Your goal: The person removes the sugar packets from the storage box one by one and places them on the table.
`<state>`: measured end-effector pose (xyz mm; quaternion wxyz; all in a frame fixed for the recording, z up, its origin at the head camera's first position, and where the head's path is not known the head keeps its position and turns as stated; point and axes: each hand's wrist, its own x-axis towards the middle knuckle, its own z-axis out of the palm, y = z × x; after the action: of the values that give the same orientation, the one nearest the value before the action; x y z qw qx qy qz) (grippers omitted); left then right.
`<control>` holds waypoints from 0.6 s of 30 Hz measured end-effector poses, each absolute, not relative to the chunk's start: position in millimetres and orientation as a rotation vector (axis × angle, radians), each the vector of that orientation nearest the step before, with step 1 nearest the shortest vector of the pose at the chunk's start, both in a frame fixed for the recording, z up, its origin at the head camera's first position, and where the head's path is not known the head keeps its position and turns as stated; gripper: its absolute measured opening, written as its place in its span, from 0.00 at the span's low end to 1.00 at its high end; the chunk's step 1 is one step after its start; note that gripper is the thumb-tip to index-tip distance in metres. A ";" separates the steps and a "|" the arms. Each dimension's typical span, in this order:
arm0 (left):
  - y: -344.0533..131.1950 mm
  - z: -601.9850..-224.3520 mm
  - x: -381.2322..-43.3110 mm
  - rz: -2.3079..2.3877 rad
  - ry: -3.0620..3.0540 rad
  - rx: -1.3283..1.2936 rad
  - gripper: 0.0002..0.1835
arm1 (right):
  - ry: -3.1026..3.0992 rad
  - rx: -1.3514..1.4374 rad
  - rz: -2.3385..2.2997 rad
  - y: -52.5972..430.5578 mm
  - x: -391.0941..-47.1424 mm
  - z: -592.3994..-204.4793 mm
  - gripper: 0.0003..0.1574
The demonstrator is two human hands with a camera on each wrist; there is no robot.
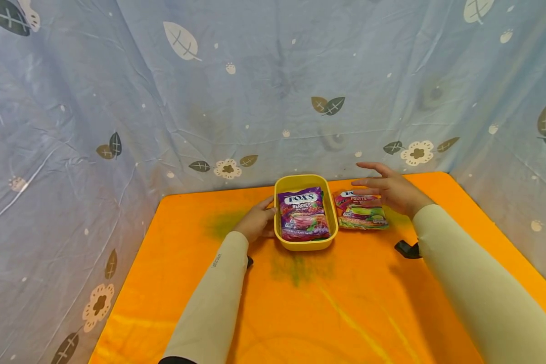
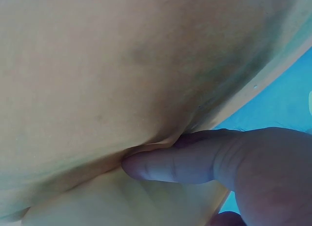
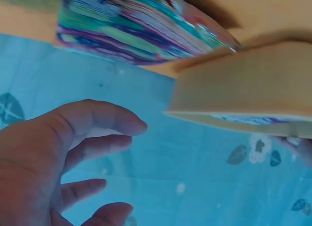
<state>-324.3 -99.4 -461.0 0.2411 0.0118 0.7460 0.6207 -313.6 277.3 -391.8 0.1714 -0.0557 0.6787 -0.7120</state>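
A yellow plastic container [image 1: 308, 246] holds a purple bag of Fox's Berries candy [image 1: 304, 215]. My left hand [image 1: 257, 220] grips the container's left wall, fingertips at the rim; the left wrist view shows the thumb [image 2: 170, 163] lying against the wall. Just right of the container is a red and purple bag of Fox's Fruits candy [image 1: 361, 212], its striped end [image 3: 131, 28] seen in the right wrist view. My right hand [image 1: 393, 191] hovers over this bag's upper right side with fingers spread and nothing held.
An orange cloth covers the table [image 1: 300, 313]. Right behind its back edge hangs a pale blue curtain [image 1: 264, 116] with leaves and flowers, continuing along both sides. A black wrist-camera piece [image 1: 408, 249] juts out beside the right sleeve.
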 end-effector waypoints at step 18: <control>-100.2 -462.1 -324.4 1.683 2.057 0.004 0.28 | 1.734 -0.281 -2.052 218.2 -315.5 -395.5 0.37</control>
<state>-324.4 -100.2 -462.1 0.2393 0.0014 0.7515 0.6148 -315.5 218.2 -395.5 0.2186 -0.1014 0.6265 -0.7412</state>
